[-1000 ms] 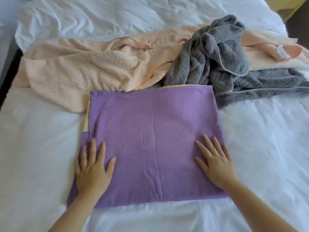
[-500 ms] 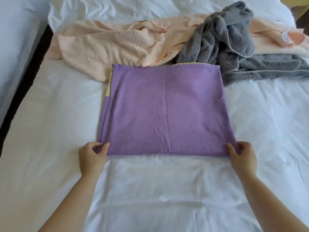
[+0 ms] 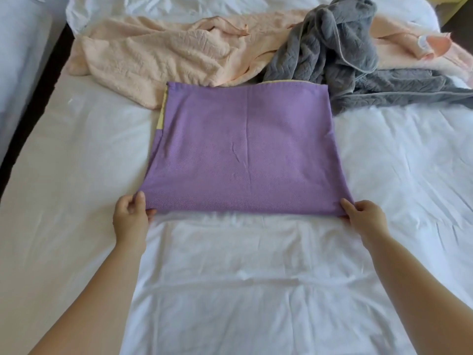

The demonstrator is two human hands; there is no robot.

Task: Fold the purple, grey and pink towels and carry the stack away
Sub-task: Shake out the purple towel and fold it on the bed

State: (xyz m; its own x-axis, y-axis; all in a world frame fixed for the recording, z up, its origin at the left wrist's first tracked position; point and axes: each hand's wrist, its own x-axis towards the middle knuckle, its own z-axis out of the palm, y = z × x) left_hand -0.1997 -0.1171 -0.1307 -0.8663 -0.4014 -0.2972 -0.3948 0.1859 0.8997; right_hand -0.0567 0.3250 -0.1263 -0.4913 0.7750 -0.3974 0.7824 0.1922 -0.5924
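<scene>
The purple towel [image 3: 243, 152] lies folded into a rectangle in the middle of the white bed, a thin yellow edge showing along its left and far sides. My left hand [image 3: 131, 215] pinches its near left corner. My right hand [image 3: 363, 216] pinches its near right corner, and the near edge is slightly lifted off the sheet. Behind it the pink towel [image 3: 163, 55] is spread out crumpled across the bed. The grey towel [image 3: 337, 52] is heaped on the pink one at the far right, one end trailing to the right.
The white bed sheet [image 3: 230, 290] stretches wrinkled toward me. A dark gap [image 3: 30, 116] runs along the bed's left edge, with another white bed [image 3: 18, 47] beyond it. A yellowish piece of furniture [image 3: 458, 6] shows at the far right corner.
A second ago both palms lay flat on the purple towel. They have slid back to its near corners and closed on them, and the near edge has risen a little.
</scene>
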